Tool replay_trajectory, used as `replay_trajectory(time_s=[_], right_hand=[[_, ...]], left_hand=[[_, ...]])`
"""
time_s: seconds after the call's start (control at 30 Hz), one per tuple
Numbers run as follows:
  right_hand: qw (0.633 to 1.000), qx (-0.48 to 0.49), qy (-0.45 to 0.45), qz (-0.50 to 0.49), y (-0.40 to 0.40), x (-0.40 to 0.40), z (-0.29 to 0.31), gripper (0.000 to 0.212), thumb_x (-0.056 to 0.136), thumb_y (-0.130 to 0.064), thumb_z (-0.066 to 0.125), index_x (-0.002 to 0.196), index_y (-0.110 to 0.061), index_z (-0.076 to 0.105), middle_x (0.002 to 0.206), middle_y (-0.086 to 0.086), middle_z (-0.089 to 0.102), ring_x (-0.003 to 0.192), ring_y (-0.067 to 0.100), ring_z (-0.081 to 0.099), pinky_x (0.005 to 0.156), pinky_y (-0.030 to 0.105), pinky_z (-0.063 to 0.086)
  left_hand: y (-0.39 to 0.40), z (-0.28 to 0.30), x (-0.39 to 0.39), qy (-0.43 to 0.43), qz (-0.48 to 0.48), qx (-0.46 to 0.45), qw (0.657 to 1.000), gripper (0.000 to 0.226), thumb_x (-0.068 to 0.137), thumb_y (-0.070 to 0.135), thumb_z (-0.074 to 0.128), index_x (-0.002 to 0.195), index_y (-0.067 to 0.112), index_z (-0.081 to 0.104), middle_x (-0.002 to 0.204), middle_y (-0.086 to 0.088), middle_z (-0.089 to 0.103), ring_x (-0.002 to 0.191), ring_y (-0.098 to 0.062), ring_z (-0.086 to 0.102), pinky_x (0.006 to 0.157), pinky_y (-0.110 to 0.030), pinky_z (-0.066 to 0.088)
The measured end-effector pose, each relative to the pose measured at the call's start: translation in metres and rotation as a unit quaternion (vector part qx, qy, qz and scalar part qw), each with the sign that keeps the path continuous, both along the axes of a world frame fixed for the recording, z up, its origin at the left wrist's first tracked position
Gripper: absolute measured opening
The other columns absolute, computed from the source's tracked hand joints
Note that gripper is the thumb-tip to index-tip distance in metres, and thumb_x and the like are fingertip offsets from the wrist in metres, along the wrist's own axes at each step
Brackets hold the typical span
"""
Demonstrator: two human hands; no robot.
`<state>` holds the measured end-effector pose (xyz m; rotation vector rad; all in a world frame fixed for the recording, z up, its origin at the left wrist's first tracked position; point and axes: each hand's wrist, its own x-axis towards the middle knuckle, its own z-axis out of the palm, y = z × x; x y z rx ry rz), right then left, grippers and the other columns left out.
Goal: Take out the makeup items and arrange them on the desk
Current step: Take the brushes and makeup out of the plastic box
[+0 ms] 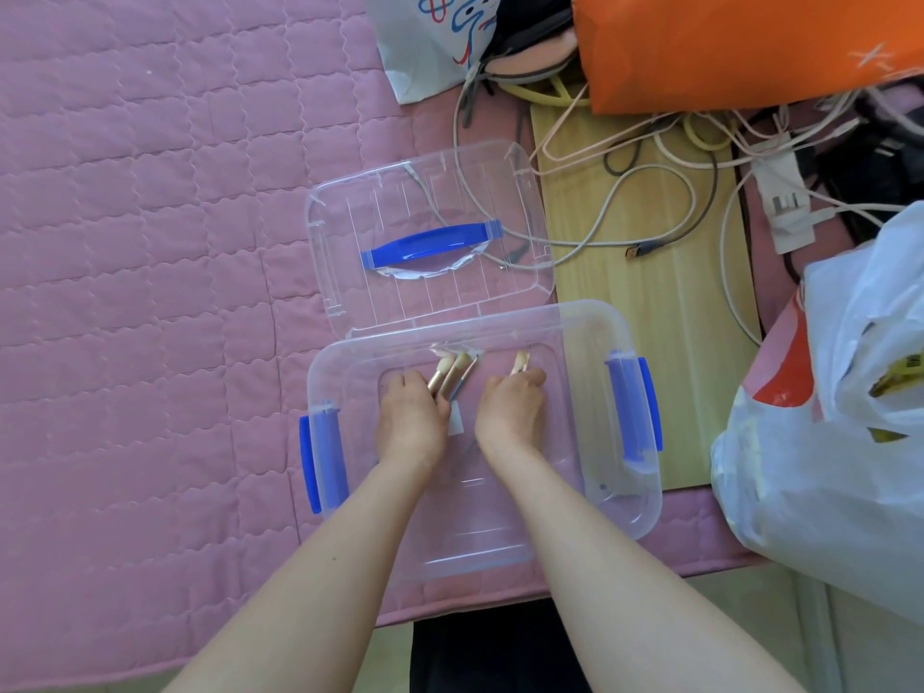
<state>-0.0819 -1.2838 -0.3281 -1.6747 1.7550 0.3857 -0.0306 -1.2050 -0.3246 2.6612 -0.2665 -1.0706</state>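
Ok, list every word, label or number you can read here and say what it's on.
No text here can be read.
White bag at top: a red and blue looped logo, no letters legible.
White plastic bag on the right: dark print on a yellow patch, too blurred to read.
Orange bag: a pale star mark, no words.

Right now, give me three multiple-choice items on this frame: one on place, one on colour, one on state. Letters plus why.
1. Where does the lid lie?
A. Beyond the clear box, flat on the pink quilt
B. Closed on the box
C. On the orange bag

2. What colour are the box's side latches?
A. Red
B. Blue
C. White

3. What is the left hand doing?
A. Resting open on the quilt
B. Lifting the lid
C. Gripping several makeup brushes inside the box

Answers: 1 A, the lid lies off the box on its far side; 2 B, both latches are blue; 3 C, its fingers curl round the brush handles.
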Motion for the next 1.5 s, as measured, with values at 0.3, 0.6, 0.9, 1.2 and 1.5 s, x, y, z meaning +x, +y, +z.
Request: replay_trajectory(time_s=[0.3, 0.6, 0.9, 1.2, 1.5], right_hand=[[0.997, 0.047, 0.008, 0.064, 0.019, 0.007, 0.005, 0.024, 0.097, -0.034, 0.042, 0.107, -0.012, 0.037, 0.108, 0.012, 0.064, 0.096, 0.035, 0.063, 0.065, 0.035, 0.037], [0.990, 0.002, 0.061, 0.127, 0.029, 0.019, 0.000, 0.021, 0.096, -0.022, 0.043, 0.109, -0.007, 0.049, 0.107, 0.009, 0.067, 0.098, 0.030, 0.066, 0.065, 0.032, 0.039], [0.977, 0.021, 0.048, 0.204, 0.019, 0.011, 0.003, 0.025, 0.092, -0.018, 0.043, 0.110, -0.003, 0.050, 0.110, 0.013, 0.066, 0.102, 0.033, 0.064, 0.071, 0.034, 0.043], [0.974, 0.142, -0.095, 0.147, -0.012, -0.015, 0.039, 0.028, 0.097, -0.021, 0.035, 0.111, 0.002, 0.043, 0.109, 0.026, 0.059, 0.092, 0.037, 0.059, 0.073, 0.035, 0.045], [0.952, 0.199, -0.228, 0.052, -0.019, -0.033, 0.110, 0.024, 0.099, -0.021, 0.021, 0.079, -0.016, 0.034, 0.070, 0.009, 0.041, 0.056, 0.022, 0.042, 0.049, 0.030, 0.042]], left_hand=[[0.009, 0.007, 0.000, 0.053, 0.048, -0.017, 0.997, 0.017, 0.092, 0.020, 0.051, 0.089, 0.012, 0.036, 0.094, -0.016, 0.058, 0.084, -0.035, 0.055, 0.064, -0.038, 0.040], [0.009, 0.025, 0.001, 0.148, 0.148, -0.025, 0.977, 0.038, 0.079, 0.038, 0.036, 0.098, 0.007, 0.043, 0.099, -0.018, 0.061, 0.091, -0.036, 0.058, 0.078, -0.043, 0.049], [0.020, 0.012, -0.012, 0.085, 0.085, -0.025, 0.992, 0.013, 0.099, 0.026, 0.035, 0.095, 0.014, 0.034, 0.080, -0.004, 0.050, 0.069, -0.026, 0.049, 0.060, -0.034, 0.035], [0.027, 0.033, -0.022, 0.085, 0.122, -0.060, 0.987, 0.026, 0.101, 0.022, 0.033, 0.118, 0.004, 0.042, 0.096, -0.020, 0.057, 0.081, -0.034, 0.053, 0.064, -0.035, 0.036], [0.011, 0.104, -0.043, 0.048, 0.245, -0.181, 0.951, 0.021, 0.101, 0.024, 0.037, 0.107, 0.008, 0.049, 0.086, -0.013, 0.057, 0.076, -0.028, 0.050, 0.075, -0.047, 0.049]])
